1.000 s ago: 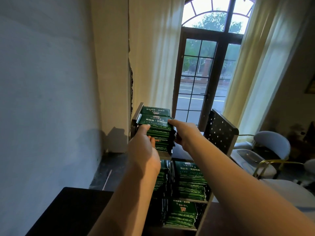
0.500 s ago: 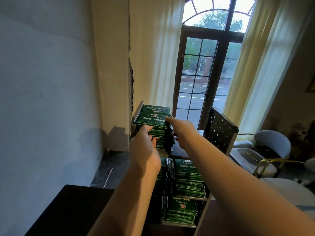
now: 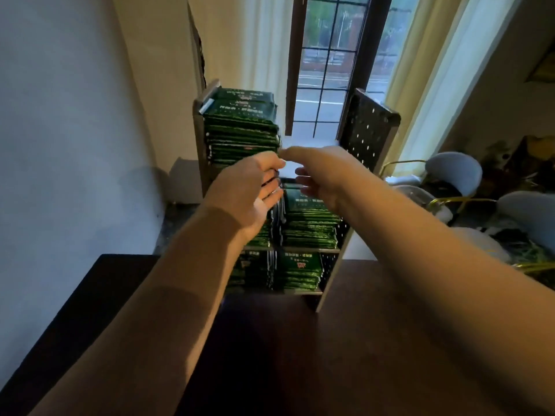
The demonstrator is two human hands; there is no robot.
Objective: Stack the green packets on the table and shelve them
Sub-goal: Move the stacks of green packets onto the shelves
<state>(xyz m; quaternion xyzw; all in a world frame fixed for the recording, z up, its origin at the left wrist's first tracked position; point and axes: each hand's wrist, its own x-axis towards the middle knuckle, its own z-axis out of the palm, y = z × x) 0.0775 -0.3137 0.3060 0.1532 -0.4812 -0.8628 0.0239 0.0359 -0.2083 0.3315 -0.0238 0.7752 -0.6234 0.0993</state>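
A tall stack of green packets [image 3: 240, 127] stands on the left half of the top tier of a small perforated metal shelf [image 3: 368, 127]. More green packets fill the middle tier [image 3: 310, 223] and the bottom tier [image 3: 300, 271]. My left hand [image 3: 249, 190] hovers just below and in front of the top stack, fingers spread, holding nothing. My right hand [image 3: 321, 172] is beside it, fingers loosely apart and empty, in front of the bare right half of the top tier.
The shelf stands at the far edge of a dark table [image 3: 300, 355]. A grey wall [image 3: 60, 145] is on the left. A window [image 3: 327, 64] with curtains is behind the shelf. White chairs [image 3: 453, 172] with gold frames are at right.
Both hands have let go of the top stack and drawn back towards me. The stack stays on the top tier. The view has tilted downward.
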